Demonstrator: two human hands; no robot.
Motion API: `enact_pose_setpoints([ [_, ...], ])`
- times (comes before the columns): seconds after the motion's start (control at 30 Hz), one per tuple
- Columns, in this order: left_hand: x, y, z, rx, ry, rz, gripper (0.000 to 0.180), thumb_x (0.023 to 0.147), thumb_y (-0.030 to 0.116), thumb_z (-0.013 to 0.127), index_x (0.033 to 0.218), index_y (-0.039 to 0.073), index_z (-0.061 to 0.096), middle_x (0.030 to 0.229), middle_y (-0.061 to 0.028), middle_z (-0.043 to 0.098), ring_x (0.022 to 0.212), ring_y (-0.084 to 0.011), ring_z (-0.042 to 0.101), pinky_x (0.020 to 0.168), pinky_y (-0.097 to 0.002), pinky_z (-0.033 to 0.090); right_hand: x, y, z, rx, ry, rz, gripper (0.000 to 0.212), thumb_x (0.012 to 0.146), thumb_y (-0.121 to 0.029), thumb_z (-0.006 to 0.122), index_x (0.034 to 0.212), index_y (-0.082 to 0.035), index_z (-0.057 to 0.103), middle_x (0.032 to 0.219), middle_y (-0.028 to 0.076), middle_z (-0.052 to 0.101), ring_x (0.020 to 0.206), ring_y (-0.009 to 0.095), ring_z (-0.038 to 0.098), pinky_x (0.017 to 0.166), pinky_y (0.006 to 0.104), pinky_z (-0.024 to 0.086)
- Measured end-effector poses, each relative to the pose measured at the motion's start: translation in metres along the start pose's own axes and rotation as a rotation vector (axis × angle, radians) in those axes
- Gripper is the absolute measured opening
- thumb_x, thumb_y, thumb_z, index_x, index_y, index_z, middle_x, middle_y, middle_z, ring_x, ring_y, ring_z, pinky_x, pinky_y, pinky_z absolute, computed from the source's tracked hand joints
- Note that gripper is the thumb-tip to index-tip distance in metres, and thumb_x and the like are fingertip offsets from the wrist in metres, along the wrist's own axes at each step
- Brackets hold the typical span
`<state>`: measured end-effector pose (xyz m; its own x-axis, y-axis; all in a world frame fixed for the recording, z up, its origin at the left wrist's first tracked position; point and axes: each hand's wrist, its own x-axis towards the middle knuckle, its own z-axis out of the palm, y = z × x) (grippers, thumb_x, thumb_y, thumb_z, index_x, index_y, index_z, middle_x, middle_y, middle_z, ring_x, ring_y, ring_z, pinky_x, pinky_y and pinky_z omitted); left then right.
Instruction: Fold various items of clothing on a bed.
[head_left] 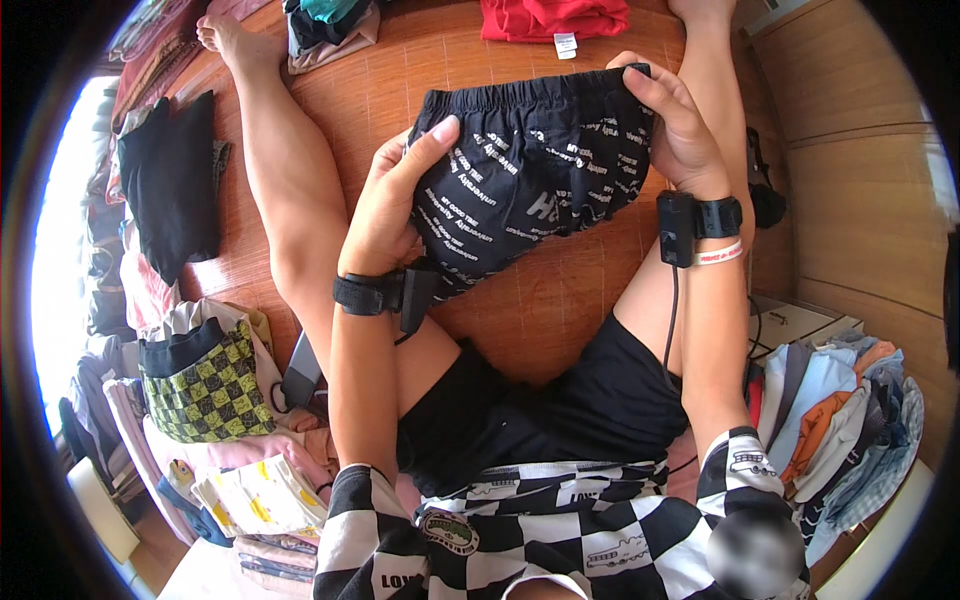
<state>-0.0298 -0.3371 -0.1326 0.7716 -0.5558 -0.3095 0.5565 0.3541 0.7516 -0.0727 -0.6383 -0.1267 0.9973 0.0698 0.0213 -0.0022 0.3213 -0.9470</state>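
Shorts (520, 180), black with white lettering (waistband (530, 97) gathered), hang clamped by left hand (390, 195) and right hand (690, 135).

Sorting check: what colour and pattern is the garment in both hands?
Garment: black with white lettering, head view.

Black, white-printed shorts (530, 165) are held aloft, spread, gathered waistband (530, 93) uppermost.

We're in a home by the look of it; can't tell which room. Evidence: we see bare legs (290, 180) stretched across a reddish-brown wooden surface (520, 340), a red garment (550, 18) at its far edge, a checkered yellow-green garment (200, 385) among clothes (175, 190) piled along its left edge, more clothes (840, 420) bunched at its near right corner, and plain wood panelling (850, 180) beyond its right edge.
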Motion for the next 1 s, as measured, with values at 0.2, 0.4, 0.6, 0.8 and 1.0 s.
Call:
enact_pose_setpoints([
  [0.2, 0.000, 0.003, 0.006, -0.022, 0.117, 0.088, 0.014, 0.099, 0.015, 0.071, 0.104, 0.001, 0.072, 0.092, -0.0066, 0.076, 0.074, -0.0127, 0.073, 0.069, -0.0259, 0.061, 0.000, -0.003, 0.004, -0.052, 0.022, 0.037, 0.017, 0.101, -0.028, 0.071, 0.107, -0.012, 0.071, 0.090, -0.008, 0.070, 0.081, 0.001, 0.066, 0.072, 0.0188, 0.053],
  [0.4, 0.001, 0.000, 0.008, 0.035, 0.114, 0.093, 0.018, 0.101, 0.019, 0.070, 0.105, 0.001, 0.072, 0.093, -0.0066, 0.076, 0.076, -0.0120, 0.073, 0.069, -0.0262, 0.062, -0.001, 0.002, -0.004, -0.294, 0.028, 0.060, 0.017, 0.099, -0.027, 0.074, 0.105, -0.012, 0.070, 0.090, -0.008, 0.068, 0.080, 0.001, 0.064, 0.071, 0.0186, 0.051],
  [0.6, -0.003, 0.000, 0.007, -0.008, 0.083, 0.156, 0.021, 0.102, 0.020, 0.070, 0.106, 0.000, 0.072, 0.093, -0.0066, 0.076, 0.074, -0.0110, 0.073, 0.067, -0.0246, 0.061, -0.006, -0.008, -0.002, -0.058, -0.019, 0.047, 0.016, 0.097, -0.023, 0.075, 0.108, -0.012, 0.071, 0.092, -0.007, 0.070, 0.084, 0.002, 0.066, 0.074, 0.0188, 0.053],
  [0.8, 0.005, 0.002, -0.004, 0.102, 0.191, 0.095, 0.024, 0.103, 0.022, 0.068, 0.107, -0.001, 0.072, 0.090, -0.0063, 0.076, 0.072, -0.0118, 0.072, 0.065, -0.0250, 0.060, 0.005, 0.005, 0.005, -0.208, 0.138, -0.003, 0.024, 0.096, -0.024, 0.078, 0.109, -0.005, 0.072, 0.096, -0.002, 0.073, 0.081, 0.005, 0.068, 0.073, 0.0233, 0.055],
  [1.0, 0.010, -0.015, -0.019, 0.493, 0.274, 0.114, 0.037, 0.106, 0.025, 0.062, 0.112, -0.010, 0.073, 0.083, 0.0018, 0.072, 0.072, -0.0048, 0.061, 0.063, -0.0222, 0.048, 0.010, 0.035, -0.003, -0.903, 0.308, 0.090, 0.024, 0.093, -0.019, 0.078, 0.108, -0.002, 0.070, 0.092, 0.002, 0.073, 0.082, 0.010, 0.068, 0.078, 0.0258, 0.054],
])
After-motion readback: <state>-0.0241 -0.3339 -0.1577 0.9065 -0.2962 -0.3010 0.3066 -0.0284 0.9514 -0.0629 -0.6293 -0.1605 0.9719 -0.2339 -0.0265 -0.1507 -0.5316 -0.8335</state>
